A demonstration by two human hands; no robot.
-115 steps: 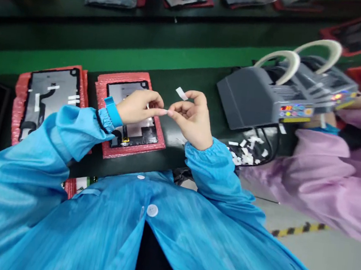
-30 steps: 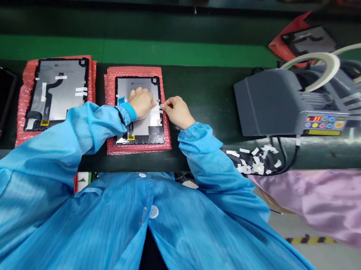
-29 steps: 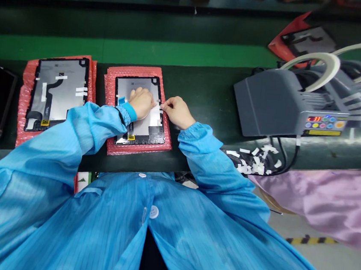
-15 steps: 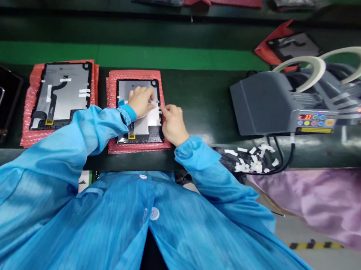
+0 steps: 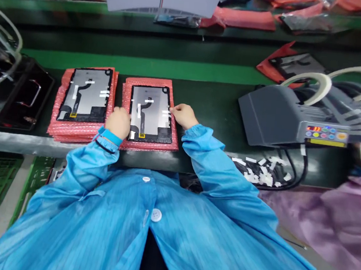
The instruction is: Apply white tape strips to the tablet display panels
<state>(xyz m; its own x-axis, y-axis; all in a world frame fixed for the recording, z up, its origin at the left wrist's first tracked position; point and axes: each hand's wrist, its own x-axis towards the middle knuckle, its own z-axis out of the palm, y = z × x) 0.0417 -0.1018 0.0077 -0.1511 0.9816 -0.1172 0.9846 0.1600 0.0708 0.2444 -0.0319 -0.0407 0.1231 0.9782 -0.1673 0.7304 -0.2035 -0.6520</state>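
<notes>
A tablet screen panel (image 5: 156, 115) lies face down on pink bubble-wrap bags (image 5: 173, 136), showing its grey back, black flex cable, yellow connector and white tape strips. My left hand (image 5: 117, 122) is closed at the panel's left edge, its fingertips partly hidden. On the opposite side, my right hand (image 5: 185, 115) pinches the panel's right edge near the tape strips. A second, similar taped panel (image 5: 99, 96) rests on another stack of pink bubble-wrap bags (image 5: 55, 115), just left of my left hand.
Grey tape dispensers (image 5: 273, 114) stand on the right, with white tape pieces (image 5: 265, 172) and cables in front. A black machine (image 5: 26, 93) occupies the left. Another panel (image 5: 299, 63) leans at the back right. A co-worker's pink sleeve (image 5: 340, 212) shows at right.
My left hand has moved from over the panel's middle to its left edge. White tape strips now show at the panel's right side. The camera view has shifted.
</notes>
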